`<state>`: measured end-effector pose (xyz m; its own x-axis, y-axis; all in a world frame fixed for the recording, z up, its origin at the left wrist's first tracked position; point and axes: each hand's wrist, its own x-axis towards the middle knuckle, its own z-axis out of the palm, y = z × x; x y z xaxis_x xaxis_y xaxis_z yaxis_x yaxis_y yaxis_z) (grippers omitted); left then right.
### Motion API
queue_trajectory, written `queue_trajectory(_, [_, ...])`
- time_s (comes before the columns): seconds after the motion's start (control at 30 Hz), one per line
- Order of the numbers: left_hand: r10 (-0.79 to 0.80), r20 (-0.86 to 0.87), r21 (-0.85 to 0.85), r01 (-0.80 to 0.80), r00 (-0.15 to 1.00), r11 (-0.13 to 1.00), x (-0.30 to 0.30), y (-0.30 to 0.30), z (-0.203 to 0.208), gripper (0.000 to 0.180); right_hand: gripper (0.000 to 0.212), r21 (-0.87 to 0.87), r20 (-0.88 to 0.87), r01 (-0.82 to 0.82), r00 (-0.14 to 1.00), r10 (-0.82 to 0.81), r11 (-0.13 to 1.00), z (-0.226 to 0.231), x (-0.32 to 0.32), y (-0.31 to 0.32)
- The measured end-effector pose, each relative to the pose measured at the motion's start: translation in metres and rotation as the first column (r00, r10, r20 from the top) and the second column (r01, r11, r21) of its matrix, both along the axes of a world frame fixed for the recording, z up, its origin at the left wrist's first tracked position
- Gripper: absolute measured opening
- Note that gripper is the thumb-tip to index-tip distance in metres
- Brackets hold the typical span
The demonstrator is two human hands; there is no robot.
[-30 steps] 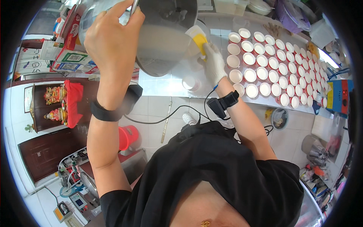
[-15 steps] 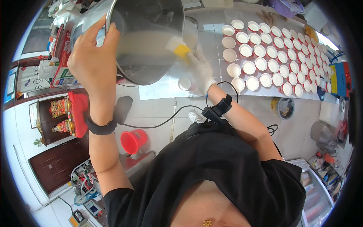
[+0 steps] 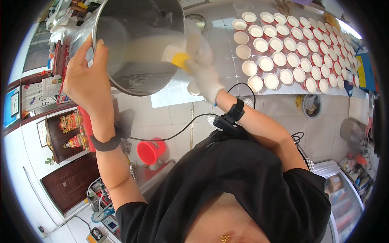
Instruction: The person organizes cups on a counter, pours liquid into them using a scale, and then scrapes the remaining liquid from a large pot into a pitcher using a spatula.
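A large metal pot is tipped on its side in front of me, its mouth facing me, with a thin whitish film on the inner wall. My bare left hand grips its rim at the left, thumb over the edge. In a white knitted glove, my right hand holds a scraper with a white blade and a yellow part, at the pot's right side; it is slightly blurred. Part of a white cup shows below the glove, mostly hidden. A clear container stands behind the glove, partly covered.
Rows of red cups with white insides cover the right of the light tabletop. A red bucket stands on the floor, as does a small round bin. A black cable runs between my wrists.
The pot and my left hand have shifted left. My gloved right hand has moved left and slightly down with the scraper. The whole view has also shifted a little.
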<state>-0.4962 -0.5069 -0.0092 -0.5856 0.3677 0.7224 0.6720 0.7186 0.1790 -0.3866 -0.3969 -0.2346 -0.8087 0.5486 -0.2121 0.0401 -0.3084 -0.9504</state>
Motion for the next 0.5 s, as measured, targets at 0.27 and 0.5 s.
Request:
queue_trajectory(0.27, [0.148, 0.041, -0.026, -0.147, 0.988, 0.989, 0.006, 0.002, 0.005, 0.034, 0.051, -0.138, 0.091, -0.216, 0.969, 0.23, 0.967, 0.012, 0.006, 0.006])
queue_trajectory(0.5, [0.079, -0.049, -0.027, -0.081, 0.996, 0.996, -0.004, -0.006, 0.001, 0.035, 0.063, -0.292, -0.002, -0.369, 0.923, 0.385, 0.883, 0.005, 0.004, -0.001])
